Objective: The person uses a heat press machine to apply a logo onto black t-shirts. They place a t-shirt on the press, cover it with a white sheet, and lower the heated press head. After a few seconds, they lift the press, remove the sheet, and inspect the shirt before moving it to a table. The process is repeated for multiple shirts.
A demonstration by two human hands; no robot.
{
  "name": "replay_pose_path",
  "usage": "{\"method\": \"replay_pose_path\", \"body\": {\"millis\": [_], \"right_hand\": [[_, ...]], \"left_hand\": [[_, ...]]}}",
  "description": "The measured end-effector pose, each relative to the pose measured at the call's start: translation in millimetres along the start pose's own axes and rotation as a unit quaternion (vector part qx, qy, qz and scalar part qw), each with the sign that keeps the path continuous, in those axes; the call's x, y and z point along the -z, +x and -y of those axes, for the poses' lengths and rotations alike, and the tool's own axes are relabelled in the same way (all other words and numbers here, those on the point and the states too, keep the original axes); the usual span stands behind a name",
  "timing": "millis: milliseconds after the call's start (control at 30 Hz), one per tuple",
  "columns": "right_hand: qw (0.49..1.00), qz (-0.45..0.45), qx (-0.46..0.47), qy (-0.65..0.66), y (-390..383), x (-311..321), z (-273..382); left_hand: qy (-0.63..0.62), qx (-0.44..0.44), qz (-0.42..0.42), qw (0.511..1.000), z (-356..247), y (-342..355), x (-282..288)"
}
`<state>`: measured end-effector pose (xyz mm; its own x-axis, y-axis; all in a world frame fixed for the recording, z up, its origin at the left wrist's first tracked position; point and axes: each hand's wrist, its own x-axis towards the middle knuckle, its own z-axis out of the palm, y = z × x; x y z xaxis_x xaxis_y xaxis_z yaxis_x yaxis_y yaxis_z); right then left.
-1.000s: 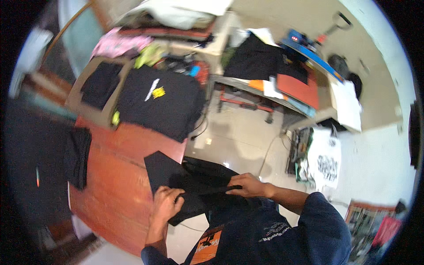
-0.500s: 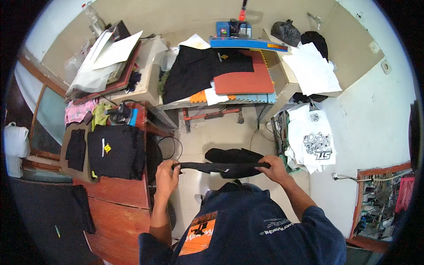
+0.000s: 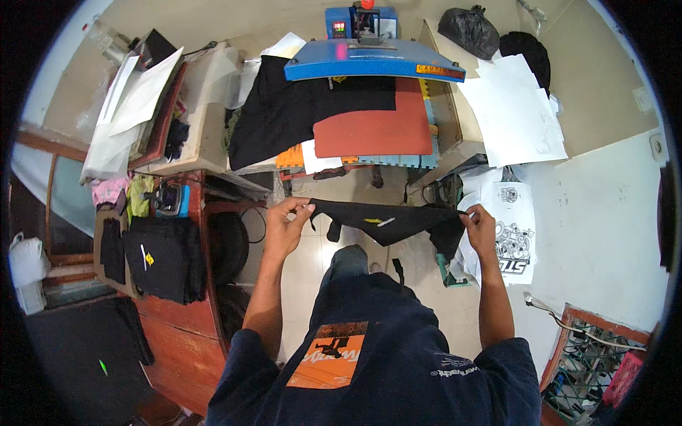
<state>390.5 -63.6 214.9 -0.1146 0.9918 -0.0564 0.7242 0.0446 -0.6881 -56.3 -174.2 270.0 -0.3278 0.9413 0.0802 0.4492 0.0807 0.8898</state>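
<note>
Between my two hands hangs a piece of black cloth point(image 3: 391, 221), held stretched by its upper edge, with a small yellow and white mark on it. My left hand point(image 3: 285, 224) pinches its left corner. Its right corner is pinched by my right hand point(image 3: 480, 228). The cloth sags in the middle, above the floor and in front of my body. Ahead stands a heat press with a raised blue upper plate point(image 3: 373, 60) over a red-brown pad point(image 3: 376, 128). Another black cloth point(image 3: 273, 117) lies partly on that pad and drapes to its left.
At left, a stack of black cloths point(image 3: 167, 263) with a yellow and white mark rests on a red-brown cabinet point(image 3: 188, 334), near an iron point(image 3: 169, 199). White sheets point(image 3: 508, 110) lie right of the press. Printed sheets point(image 3: 517, 220) stand lower right, close to my right hand.
Both hands have lifted the black cloth forward, toward the press. It now hangs spread out, showing its yellow and white mark. My view has shifted closer to the press.
</note>
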Motion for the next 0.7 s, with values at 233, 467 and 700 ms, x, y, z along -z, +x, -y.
{"method": "replay_pose_path", "body": {"millis": [233, 467, 700], "right_hand": [[0.930, -0.074, -0.157, 0.322, 56.1, -23.9, -6.4], [0.863, -0.174, -0.104, 0.462, 131.9, -32.0, 21.4], [0.870, -0.224, 0.025, 0.439, 238.8, -89.1, 20.9]], "left_hand": [[-0.225, 0.146, 0.021, 0.963, 17.2, 76.6, -63.5], [-0.322, 0.150, -0.059, 0.933, 11.0, 126.4, -102.6], [-0.365, 0.115, -0.148, 0.912, 32.8, 168.3, -143.1]]}}
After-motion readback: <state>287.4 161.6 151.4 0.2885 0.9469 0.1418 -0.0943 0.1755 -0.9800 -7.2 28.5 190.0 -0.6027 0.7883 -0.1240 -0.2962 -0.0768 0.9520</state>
